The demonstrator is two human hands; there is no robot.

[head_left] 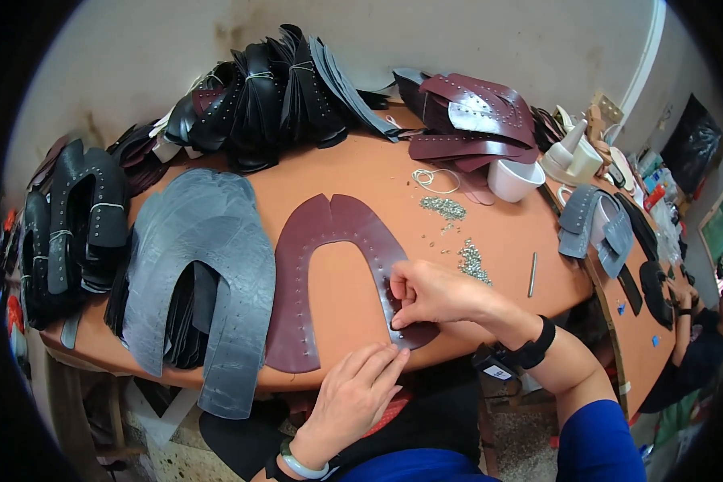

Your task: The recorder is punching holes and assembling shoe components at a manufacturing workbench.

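Note:
A burgundy, U-shaped leather piece (pixel 291 281) lies flat near the table's front edge, with small metal studs or holes along its inner border. My right hand (pixel 434 291) is closed in a pinch over its right leg. Whatever the fingertips hold is too small to make out. Stretched out, the fingers of my left hand (pixel 357 392) rest at the lower end of that same leg, and nothing shows in them. Two piles of small metal rivets, the farther pile (pixel 443 209) and the nearer pile (pixel 474 261), lie right of the leather.
Grey leather pieces (pixel 157 241) are stacked at left. Tied black bundles (pixel 261 100) and studded burgundy pieces (pixel 482 112) line the back. A white cup (pixel 514 178), a string loop (pixel 435 180) and a metal rod (pixel 532 275) lie at right. Another person's hand (pixel 683 291) is at far right.

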